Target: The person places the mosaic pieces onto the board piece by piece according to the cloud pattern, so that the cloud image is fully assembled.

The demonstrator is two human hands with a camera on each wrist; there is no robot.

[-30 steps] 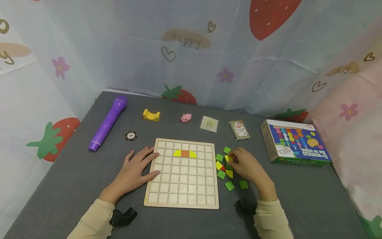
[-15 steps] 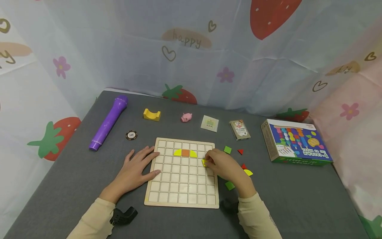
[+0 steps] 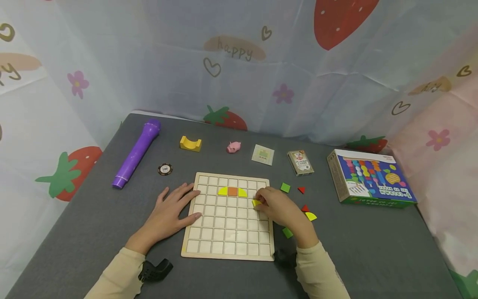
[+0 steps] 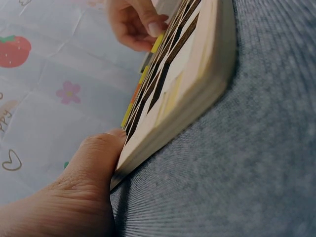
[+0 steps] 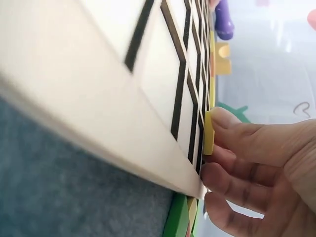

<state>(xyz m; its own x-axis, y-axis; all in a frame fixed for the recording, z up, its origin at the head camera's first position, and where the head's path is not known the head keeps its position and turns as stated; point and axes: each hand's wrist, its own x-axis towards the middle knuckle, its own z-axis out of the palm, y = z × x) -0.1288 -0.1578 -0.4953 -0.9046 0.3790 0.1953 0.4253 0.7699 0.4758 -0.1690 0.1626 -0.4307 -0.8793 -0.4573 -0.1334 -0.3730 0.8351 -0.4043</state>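
Wooden grid board (image 3: 228, 216): left hand (image 3: 169, 211) rests flat, bracing its edge.
Yellow foam tile (image 3: 256, 203): pinched by right hand (image 3: 278, 207).
Technique: align tile square with cell, press level.

We list a pale wooden grid board (image 3: 228, 224), smooth and matt, on a grey woven tablecloth (image 3: 373, 245) of rough weave. At upper left lies a glossy purple plastic microphone (image 3: 135, 155); at right, a printed cardboard box (image 3: 371, 179), slightly shiny. The yellow tile (image 5: 209, 132) looks matt.
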